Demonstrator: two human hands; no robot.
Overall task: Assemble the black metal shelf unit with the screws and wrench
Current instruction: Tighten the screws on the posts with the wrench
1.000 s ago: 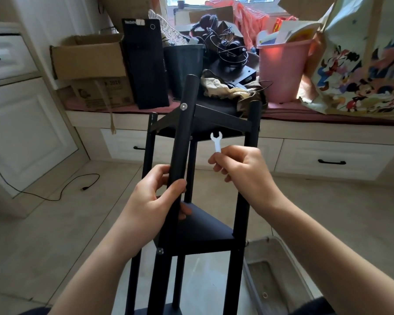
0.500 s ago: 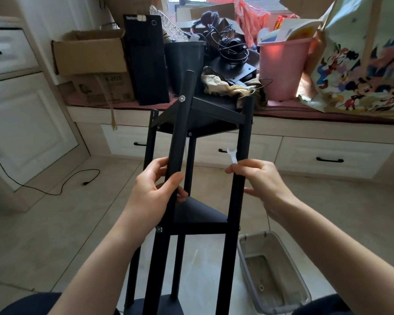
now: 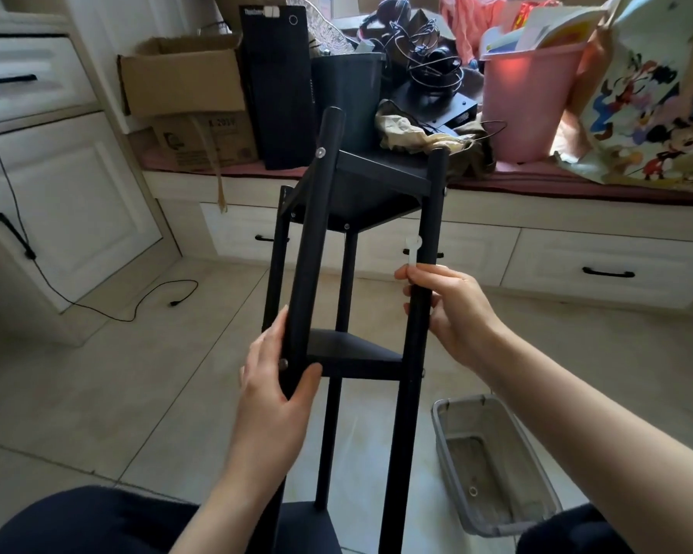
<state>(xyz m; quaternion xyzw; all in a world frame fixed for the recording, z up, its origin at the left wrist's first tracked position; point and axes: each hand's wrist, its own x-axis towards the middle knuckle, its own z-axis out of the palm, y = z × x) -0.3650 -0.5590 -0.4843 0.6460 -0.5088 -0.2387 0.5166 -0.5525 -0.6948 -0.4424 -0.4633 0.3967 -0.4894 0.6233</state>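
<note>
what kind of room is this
Most likely a room in a home, used partly for storage. A built-in bench with drawers runs under a window, piled with cardboard boxes, a pink bucket and a cartoon bag. White cabinets stand on a tiled floor.

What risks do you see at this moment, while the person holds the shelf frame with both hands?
1. The right hand grips the right post and also pinches the small white wrench; the wrench might slip and fall to the floor.
2. The shelf unit leans tilted, held only by the left hand and the right hand; if a grip loosens, it may tip toward the cluttered bench.
</note>
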